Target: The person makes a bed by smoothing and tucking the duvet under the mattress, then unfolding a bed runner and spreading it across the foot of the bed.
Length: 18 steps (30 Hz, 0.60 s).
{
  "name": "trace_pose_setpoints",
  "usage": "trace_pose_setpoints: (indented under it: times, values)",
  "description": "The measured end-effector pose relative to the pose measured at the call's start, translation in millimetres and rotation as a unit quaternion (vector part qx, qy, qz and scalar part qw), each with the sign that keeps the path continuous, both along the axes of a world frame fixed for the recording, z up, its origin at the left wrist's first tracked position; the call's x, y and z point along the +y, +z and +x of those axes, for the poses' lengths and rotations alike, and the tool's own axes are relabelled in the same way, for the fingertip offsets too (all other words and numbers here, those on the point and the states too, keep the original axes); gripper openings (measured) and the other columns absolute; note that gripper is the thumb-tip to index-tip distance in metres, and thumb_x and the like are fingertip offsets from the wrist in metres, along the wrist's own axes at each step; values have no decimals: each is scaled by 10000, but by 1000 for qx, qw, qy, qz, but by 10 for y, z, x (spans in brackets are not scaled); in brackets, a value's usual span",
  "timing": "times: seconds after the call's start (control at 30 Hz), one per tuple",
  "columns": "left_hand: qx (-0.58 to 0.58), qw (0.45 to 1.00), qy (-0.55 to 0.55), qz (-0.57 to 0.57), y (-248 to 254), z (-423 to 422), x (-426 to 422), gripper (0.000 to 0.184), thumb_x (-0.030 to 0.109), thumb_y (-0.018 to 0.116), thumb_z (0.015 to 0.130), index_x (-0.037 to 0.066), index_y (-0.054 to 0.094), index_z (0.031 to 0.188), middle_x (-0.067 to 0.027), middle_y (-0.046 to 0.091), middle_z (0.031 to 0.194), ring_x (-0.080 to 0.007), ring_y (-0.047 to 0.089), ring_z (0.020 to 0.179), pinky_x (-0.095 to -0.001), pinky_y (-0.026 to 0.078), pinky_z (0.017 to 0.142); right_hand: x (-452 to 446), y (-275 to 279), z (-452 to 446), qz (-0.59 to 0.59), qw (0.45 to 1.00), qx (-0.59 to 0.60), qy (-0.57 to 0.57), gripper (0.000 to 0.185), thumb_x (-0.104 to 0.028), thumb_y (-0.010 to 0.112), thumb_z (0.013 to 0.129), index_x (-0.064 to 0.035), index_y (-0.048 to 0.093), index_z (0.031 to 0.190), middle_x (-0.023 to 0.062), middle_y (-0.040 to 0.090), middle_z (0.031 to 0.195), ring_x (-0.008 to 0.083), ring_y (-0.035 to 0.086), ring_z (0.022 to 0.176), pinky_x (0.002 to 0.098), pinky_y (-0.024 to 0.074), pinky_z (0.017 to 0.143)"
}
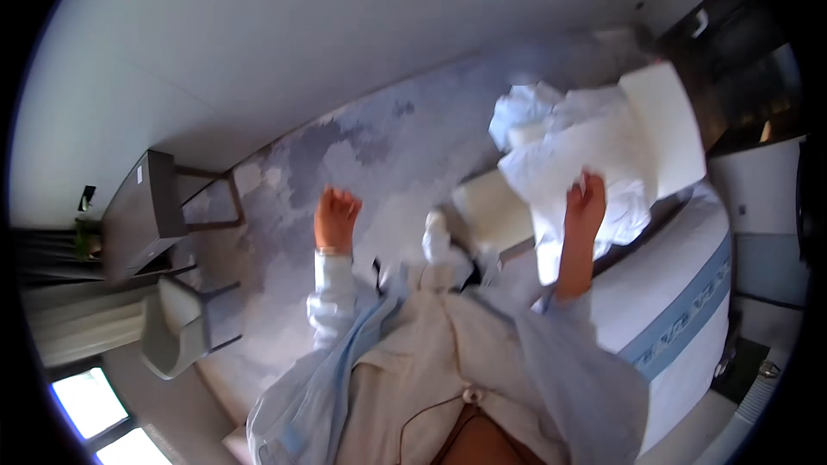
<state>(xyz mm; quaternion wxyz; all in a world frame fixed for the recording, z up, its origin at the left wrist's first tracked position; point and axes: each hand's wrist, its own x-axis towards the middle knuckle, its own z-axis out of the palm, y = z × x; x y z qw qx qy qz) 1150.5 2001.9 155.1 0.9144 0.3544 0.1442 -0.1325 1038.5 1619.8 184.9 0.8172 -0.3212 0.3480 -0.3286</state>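
My left hand is raised over the carpet with its fingers curled in, and nothing shows in it. My right hand is held up on the other side, its fingers loosely bent and a little apart, with no object visible in them. Behind it in the view is a crumpled heap of white bed linen, draped across a cream padded bench or seat. I cannot tell whether the right hand touches the cloth; it seems to be in front of it.
A made bed with a blue patterned runner is at the right. A desk and a grey armchair stand at the left, near bright windows. Patterned carpet covers the floor along the wall.
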Motion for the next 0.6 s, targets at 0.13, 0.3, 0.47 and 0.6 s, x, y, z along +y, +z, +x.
trace_pose_setpoints:
  times: [0.13, 0.3, 0.47, 0.6]
  values:
    - [-93, 995, -36, -14, 336, 976, -112, 198, 249, 439, 840, 89, 494, 737, -25, 534, 719, -171, 518, 730, -347, 399, 761, -164, 475, 1112, -29, 965, -184, 184, 36, -59, 450, 762, -68, 478, 781, 61, 510, 834, 106, 439, 554, 214, 337, 490]
    - [-1, 994, 81, 76, 338, 2270, -330, 219, 287, 439, 843, 111, 490, 722, -10, 521, 692, -163, 513, 704, -330, 403, 757, -623, 348, 2354, -111, 969, -65, 210, 53, -35, 455, 764, -70, 489, 785, 53, 522, 834, 90, 390, 482, 208, 319, 459]
    - [32, 994, -13, 99, -67, 3849, -1246, 222, 227, 460, 825, 107, 442, 639, -21, 505, 648, -170, 506, 675, -332, 407, 741, -1454, -31, 3162, -87, 992, 9, 94, 68, -36, 446, 760, -61, 499, 794, 69, 524, 815, 96, 411, 501, 204, 337, 463]
    - [27, 983, -170, 67, -49, 5067, -2812, 287, 208, 463, 822, 123, 348, 573, -4, 334, 507, -128, 391, 508, -285, 376, 555, -2319, -170, 3440, 74, 993, -77, -43, 60, -92, 479, 791, -112, 489, 846, 28, 516, 809, 82, 370, 528, 196, 325, 465]
